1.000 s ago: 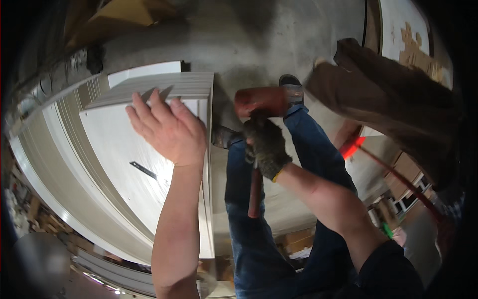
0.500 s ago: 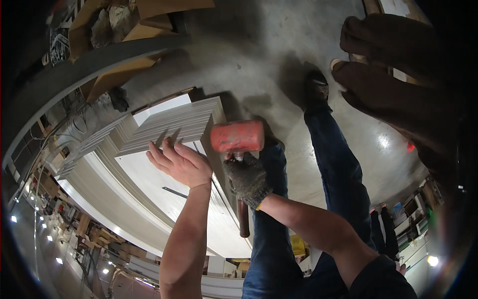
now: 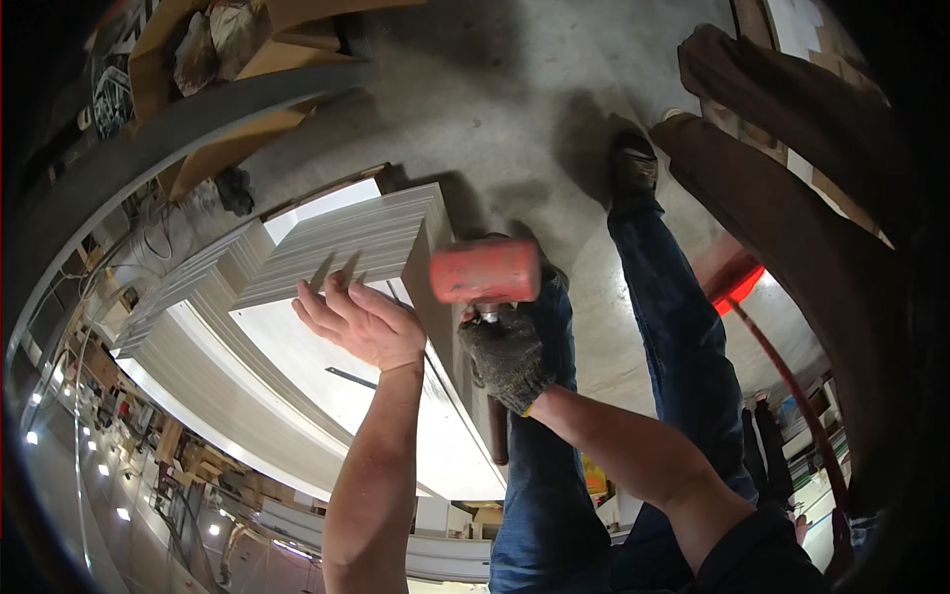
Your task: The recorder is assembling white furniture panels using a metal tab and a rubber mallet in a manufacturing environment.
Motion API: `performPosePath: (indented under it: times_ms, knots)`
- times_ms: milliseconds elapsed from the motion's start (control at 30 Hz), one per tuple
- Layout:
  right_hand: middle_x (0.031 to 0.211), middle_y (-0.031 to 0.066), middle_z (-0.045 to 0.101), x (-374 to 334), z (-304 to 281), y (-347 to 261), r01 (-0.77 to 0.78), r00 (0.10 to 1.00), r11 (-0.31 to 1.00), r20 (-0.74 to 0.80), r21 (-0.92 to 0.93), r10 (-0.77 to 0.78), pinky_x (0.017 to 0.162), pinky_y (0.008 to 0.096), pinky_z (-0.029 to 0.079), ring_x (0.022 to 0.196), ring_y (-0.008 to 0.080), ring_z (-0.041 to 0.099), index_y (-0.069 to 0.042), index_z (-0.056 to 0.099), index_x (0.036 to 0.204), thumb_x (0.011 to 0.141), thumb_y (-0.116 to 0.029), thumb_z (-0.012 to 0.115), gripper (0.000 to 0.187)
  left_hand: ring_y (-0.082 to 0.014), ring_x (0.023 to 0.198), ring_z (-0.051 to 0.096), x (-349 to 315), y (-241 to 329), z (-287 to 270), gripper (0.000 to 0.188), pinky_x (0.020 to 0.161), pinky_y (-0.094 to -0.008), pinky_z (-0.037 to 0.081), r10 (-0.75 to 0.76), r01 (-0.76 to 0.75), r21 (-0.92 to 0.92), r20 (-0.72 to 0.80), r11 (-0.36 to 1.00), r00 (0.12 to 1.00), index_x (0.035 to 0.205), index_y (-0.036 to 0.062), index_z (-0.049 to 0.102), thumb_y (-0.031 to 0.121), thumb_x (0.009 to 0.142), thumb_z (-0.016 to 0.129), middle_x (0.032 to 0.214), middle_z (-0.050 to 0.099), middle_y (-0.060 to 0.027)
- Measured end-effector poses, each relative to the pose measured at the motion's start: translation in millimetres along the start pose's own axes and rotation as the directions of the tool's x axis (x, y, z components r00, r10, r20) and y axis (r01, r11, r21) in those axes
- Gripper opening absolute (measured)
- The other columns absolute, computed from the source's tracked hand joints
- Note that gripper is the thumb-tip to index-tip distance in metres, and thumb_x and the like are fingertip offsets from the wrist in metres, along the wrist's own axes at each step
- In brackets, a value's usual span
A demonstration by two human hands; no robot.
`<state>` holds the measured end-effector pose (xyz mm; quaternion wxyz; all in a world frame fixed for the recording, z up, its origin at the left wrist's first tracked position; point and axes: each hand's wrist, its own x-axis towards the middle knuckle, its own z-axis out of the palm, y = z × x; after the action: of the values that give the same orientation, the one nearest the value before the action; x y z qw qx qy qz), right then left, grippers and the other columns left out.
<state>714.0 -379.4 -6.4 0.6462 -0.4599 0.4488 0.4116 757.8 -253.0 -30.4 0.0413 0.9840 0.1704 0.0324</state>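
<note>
A thick stack of white panels (image 3: 282, 351) lies before me on the left, its layered edges facing the far side. My left hand (image 3: 364, 325), bare and with its fingers spread, is at the near corner of the stack by the top panel. Just to its right, my right hand (image 3: 507, 356), in a dark grey knit glove, is wrapped round the handle of a mallet with a red head (image 3: 485, 271). The hand grips close under the head, and the brown handle end hangs below it. The mallet head is beside the stack's corner; whether it touches cannot be told.
Another person's brown-trousered legs (image 3: 792, 208) stand at right. Near them is a red object (image 3: 734, 281) on a long red stick. A curved grey bar (image 3: 213, 109) and open cardboard boxes (image 3: 153, 64) are at upper left. Concrete floor (image 3: 475, 129) lies beyond the stack.
The mallet and my right hand have shifted slightly right, away from the stack's corner. My left hand stays almost still. The red object on the stick has come into view at right.
</note>
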Motion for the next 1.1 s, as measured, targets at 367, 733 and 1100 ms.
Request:
performPosePath:
  times_ms: [367,733,1100]
  knots:
    - [0.092,0.0014,0.058,-2.6,5.8,29.8,0.157,0.975,0.842,0.052,0.516,-0.214,0.075,0.0241,0.046,0.087,0.0097,0.056,-0.004,0.054,0.1,0.085,-0.001,0.056,0.015,-0.0447,0.128,0.022,1.2,1.1,0.6,0.039,0.104,-0.0525,0.022,-0.015,0.015,-0.026,0.025,1.0,1.0,0.118,-0.0064,0.045,0.022,0.094,0.032,0.138,0.027,-0.0266]
    - [0.077,-0.0011,0.057,0.6,5.1,27.1,0.073,0.997,0.997,0.005,0.008,-0.073,0.05,0.0221,0.043,0.06,0.0057,0.053,-0.012,0.057,0.094,0.086,-0.009,0.058,0.009,-0.0477,0.128,0.021,1.8,-0.6,-2.3,0.038,0.104,-0.0552,0.021,-0.013,0.014,-0.048,0.037,0.999,0.999,0.117,-0.0075,0.044,0.019,0.092,0.034,0.138,0.025,-0.029]
    - [0.067,-0.0038,0.057,11.4,7.6,2.1,0.035,0.995,0.994,-0.085,-0.103,-0.044,0.05,0.024,0.043,0.055,0.0066,0.054,-0.013,0.061,0.09,0.081,-0.018,0.063,0.011,-0.0441,0.128,0.023,1.2,-0.2,-1.8,0.039,0.104,-0.0512,0.021,0.001,-0.001,-0.015,0.022,1.0,1.0,0.115,-0.0085,0.046,0.021,0.094,0.032,0.136,0.028,-0.0287]
